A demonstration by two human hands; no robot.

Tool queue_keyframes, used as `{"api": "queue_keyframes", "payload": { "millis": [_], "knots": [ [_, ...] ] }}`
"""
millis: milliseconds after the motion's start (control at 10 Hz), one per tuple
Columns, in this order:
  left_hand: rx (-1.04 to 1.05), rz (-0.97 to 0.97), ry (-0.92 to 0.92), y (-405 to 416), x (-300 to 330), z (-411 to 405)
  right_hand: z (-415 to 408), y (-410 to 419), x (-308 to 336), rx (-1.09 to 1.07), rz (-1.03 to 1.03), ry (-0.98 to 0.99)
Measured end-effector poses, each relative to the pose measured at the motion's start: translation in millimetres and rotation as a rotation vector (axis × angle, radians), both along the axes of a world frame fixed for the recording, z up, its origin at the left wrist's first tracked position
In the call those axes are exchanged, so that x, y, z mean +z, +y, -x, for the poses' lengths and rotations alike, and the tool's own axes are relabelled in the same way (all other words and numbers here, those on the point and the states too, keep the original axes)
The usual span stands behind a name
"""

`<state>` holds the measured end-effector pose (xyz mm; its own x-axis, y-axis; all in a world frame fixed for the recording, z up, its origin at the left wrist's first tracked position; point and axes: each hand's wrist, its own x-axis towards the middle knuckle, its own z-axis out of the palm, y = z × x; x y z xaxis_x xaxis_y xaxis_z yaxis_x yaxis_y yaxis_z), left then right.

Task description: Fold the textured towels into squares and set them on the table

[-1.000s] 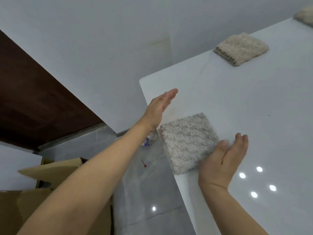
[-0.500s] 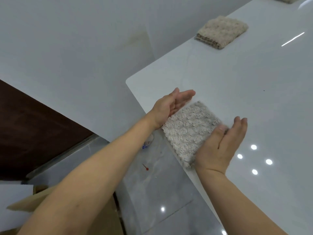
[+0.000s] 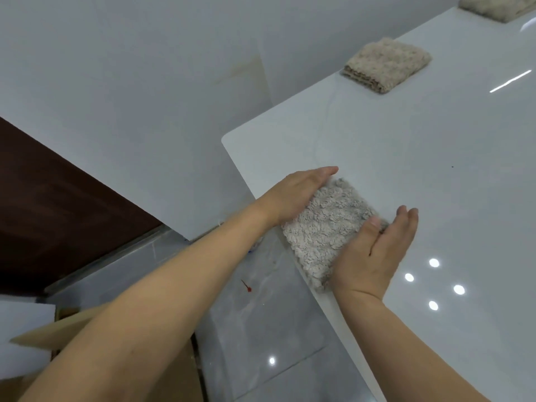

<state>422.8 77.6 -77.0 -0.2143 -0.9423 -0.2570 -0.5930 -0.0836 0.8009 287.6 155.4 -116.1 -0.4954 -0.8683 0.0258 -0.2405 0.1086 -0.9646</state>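
Observation:
A pale grey textured towel (image 3: pixel 327 227), folded into a square, lies at the near left edge of the glossy white table (image 3: pixel 420 158), one corner hanging slightly over the edge. My left hand (image 3: pixel 298 192) presses flat against its left side with straight fingers. My right hand (image 3: pixel 377 250) stands on edge against its right side, fingers straight and thumb on the towel. A beige folded towel (image 3: pixel 387 63) sits farther back on the table, and part of another folded towel (image 3: pixel 493 5) shows at the top right.
The table's rounded corner (image 3: pixel 227 139) is left of the hands, near a white wall. Below the edge lies grey tiled floor (image 3: pixel 261 329) with a small red mark. An open cardboard box (image 3: pixel 179 372) stands at the bottom left beside dark wood panelling (image 3: pixel 58 204).
My left hand came in from the air to the towel's left side. Both hands now squeeze the towel between them, and it has shifted slightly up the table.

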Motion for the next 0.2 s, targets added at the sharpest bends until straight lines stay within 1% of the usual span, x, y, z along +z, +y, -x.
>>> {"api": "queue_keyframes", "payload": {
  "millis": [100,200],
  "knots": [
    [-0.006,0.183,-0.280,3.7,-2.1,-1.0,20.3,-8.2,0.0,0.116,0.002,0.057],
    [0.156,0.248,-0.491,6.1,-3.1,3.3,50.4,-26.6,10.5,0.364,-0.079,0.180]
  ]
}}
